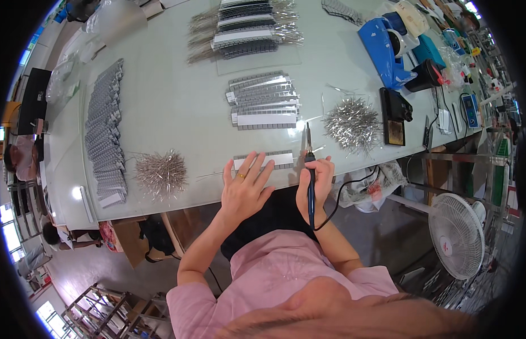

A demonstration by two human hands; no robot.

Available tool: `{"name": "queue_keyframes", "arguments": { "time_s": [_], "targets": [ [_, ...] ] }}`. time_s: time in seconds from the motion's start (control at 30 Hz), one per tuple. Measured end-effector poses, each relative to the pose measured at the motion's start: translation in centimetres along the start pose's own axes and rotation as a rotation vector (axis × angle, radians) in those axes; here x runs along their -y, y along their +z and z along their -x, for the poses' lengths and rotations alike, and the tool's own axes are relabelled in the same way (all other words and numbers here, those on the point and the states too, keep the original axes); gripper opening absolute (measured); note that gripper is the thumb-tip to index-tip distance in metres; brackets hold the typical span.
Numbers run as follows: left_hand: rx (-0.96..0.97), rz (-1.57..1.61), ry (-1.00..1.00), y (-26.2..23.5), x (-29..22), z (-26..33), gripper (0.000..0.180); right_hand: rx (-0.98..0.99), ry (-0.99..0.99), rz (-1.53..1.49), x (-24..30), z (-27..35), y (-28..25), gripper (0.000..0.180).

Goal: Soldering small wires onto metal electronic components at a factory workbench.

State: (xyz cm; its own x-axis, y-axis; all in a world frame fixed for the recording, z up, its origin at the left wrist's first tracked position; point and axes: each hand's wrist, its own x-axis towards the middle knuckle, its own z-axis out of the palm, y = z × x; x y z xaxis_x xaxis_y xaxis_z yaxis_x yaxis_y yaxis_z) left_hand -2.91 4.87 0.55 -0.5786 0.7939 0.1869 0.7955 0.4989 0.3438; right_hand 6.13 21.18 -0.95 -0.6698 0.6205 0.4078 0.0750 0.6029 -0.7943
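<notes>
In my right hand (322,178) is a soldering iron (312,198) with a dark handle. Its metal tip points away from me, to the right of a short strip of grey cells with a white band (280,160). My left hand (246,186) rests on the left part of that strip, fingers spread, a ring on one of them. Beyond the strip lies a stack of similar strips (265,120). A pile of thin silvery metal leads (353,125) is at the right, and another lead pile (160,174) is left of my left hand.
Long stacked grey strips (104,133) line the table's left side. Strips with leads on both ends (246,37) lie at the far middle. A soldering stand (394,116), a blue tape dispenser (381,51) and a blue controller (470,110) stand right. A white fan (457,236) is beside the table.
</notes>
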Motion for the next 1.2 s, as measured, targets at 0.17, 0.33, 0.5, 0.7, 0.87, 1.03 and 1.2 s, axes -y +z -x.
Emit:
{"name": "queue_keyframes", "arguments": {
  "time_s": [0.17, 0.33, 0.5, 0.7, 0.87, 1.03, 1.2],
  "targets": [
    [-0.008, -0.031, -0.001, 0.3, -0.1, 0.3, 0.055, -0.100, 0.060, -0.352, -1.2, 0.3, -0.1, 0.023],
    [-0.001, -0.046, -0.004, 0.4, -0.3, 0.2, 0.054, -0.024, 0.160, -0.298, -2.3, -0.5, -6.0, 0.026],
    [0.014, -0.063, -0.005, 0.4, -0.4, -0.1, 0.054, 0.112, 0.078, -0.117, -0.5, -2.8, -9.8, 0.013],
    [0.014, -0.098, 0.019, 0.4, -0.4, -0.3, 0.054, 0.215, 0.043, -0.057, 0.4, -3.9, -10.0, 0.012],
    [0.026, -0.120, 0.023, 0.5, -0.4, -0.3, 0.056, 0.266, 0.036, -0.040, 0.6, -4.5, -9.6, 0.011],
    [0.035, -0.133, 0.025, 0.4, -0.4, -0.2, 0.056, 0.270, 0.063, -0.059, 0.5, -4.6, -9.6, 0.011],
    [0.043, -0.121, 0.027, 0.4, -0.4, -0.3, 0.057, 0.273, 0.052, -0.051, 0.4, -4.6, -9.4, 0.011]
  ]
}}
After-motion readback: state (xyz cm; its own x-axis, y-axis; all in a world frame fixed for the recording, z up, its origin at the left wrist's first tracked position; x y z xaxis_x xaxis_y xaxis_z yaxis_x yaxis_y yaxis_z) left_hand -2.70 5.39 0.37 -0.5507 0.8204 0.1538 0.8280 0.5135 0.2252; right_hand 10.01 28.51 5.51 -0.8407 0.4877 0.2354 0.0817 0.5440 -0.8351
